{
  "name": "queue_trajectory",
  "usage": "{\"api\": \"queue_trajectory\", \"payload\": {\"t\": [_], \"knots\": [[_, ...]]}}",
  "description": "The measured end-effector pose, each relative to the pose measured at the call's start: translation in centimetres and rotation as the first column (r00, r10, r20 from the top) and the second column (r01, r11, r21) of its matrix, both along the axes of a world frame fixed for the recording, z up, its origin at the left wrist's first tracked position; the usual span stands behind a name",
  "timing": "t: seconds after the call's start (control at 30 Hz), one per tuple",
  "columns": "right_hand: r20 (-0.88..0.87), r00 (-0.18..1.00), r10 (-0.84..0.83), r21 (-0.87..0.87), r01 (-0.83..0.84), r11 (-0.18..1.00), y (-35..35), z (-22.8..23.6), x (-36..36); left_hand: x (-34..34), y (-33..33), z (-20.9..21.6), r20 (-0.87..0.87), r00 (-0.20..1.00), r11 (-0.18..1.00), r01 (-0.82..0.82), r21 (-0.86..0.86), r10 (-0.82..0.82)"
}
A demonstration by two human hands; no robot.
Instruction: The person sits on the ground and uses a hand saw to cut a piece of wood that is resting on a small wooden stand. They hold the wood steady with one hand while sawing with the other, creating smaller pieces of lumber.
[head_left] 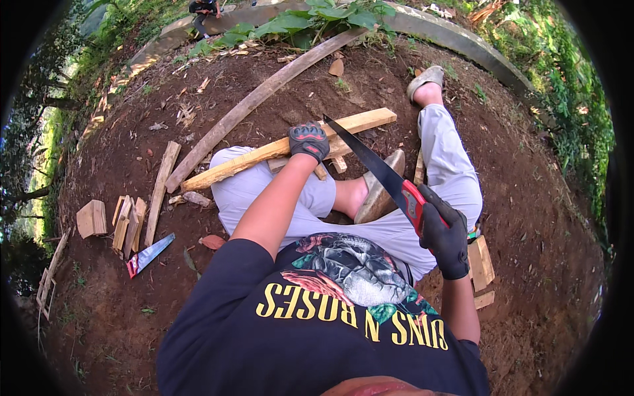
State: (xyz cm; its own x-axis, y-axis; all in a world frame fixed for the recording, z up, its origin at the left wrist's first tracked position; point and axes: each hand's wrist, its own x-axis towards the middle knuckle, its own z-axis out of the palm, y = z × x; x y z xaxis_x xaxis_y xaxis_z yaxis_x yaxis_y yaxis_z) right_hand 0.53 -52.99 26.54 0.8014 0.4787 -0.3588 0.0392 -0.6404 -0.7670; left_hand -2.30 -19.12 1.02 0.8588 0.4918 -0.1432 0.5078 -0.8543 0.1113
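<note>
A pale wooden plank (231, 166) lies slanting across my bent left leg, over smaller wood pieces (339, 164) on the dirt. My left hand (308, 140), in a black and red glove, is closed over the plank's top near its middle. A hand saw (373, 162) with a dark tapering blade and a red and grey handle is in my right hand (444, 232), gloved in black and wrapped round the handle. The blade points up and left, its tip beside my left hand and over the plank; I cannot tell whether it touches the wood.
Beyond the plank lies a long board (264, 92). Wood blocks (92, 219), upright offcuts (131, 224) and a printed saw sleeve (150, 255) lie left. More offcuts (481, 264) sit by my right hip. A low concrete edging (456, 41) and another person (205, 9) are far off.
</note>
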Motion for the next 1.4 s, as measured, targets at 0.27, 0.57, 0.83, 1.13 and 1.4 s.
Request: {"api": "queue_trajectory", "payload": {"t": [0.27, 0.57, 0.83, 1.13, 1.4], "knots": [[0.290, 0.957, 0.032, 0.068, -0.054, 0.996, 15.1, -14.8, 5.6, 1.4, -0.2, 2.0, -0.091, 0.996, 0.999, -0.001, -0.041, -0.003], [-0.094, 0.994, -0.062, 0.052, 0.067, 0.996, 5.6, -6.4, 0.0, 0.4, -0.2, 1.5, -0.050, 0.999, 1.000, -0.021, -0.019, 0.020], [-0.080, 0.990, -0.116, 0.070, 0.122, 0.990, 0.5, -0.7, -0.8, -0.2, -0.4, 1.4, -0.006, 1.000, 0.999, -0.025, -0.021, 0.025], [0.237, 0.968, 0.078, 0.115, -0.107, 0.988, 13.9, -11.0, 4.3, 0.9, 0.0, 1.4, -0.104, 0.994, 1.000, -0.007, 0.003, 0.008], [-0.105, 0.991, -0.087, 0.053, 0.093, 0.994, 0.7, -3.7, -0.3, 0.6, -0.2, 0.5, -0.047, 0.998, 0.999, -0.048, -0.015, 0.047]]}}
